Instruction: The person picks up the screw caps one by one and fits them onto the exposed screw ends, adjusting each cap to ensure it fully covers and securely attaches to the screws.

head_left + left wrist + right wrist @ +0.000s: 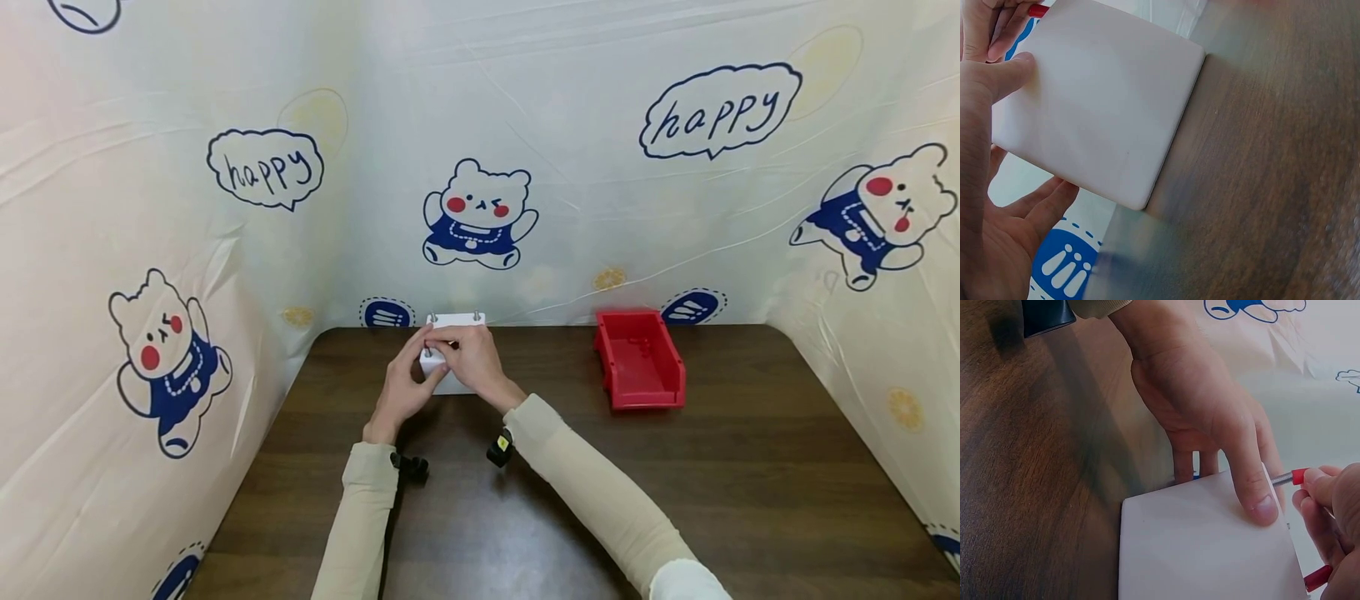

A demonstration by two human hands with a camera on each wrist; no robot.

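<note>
A white block point(453, 385) stands on the table at the back, with metal posts point(476, 316) rising from its top. My left hand point(403, 387) grips the block's left side, thumb on the front face point(1110, 106) and the other fingers round the side. Over the top, my right hand point(474, 360) pinches a small red cap point(1299, 475) at the end of a metal post point(1282, 480). Another red piece point(1318, 579) shows by the top edge, partly covered by the right hand; whether the hand holds it I cannot tell.
A red open bin point(641, 362) with a few small red pieces inside stands to the right on the dark wooden table point(570, 500). Behind it hangs a pale printed sheet point(570, 208), which also closes in both sides. Each wrist wears a small black camera point(500, 448).
</note>
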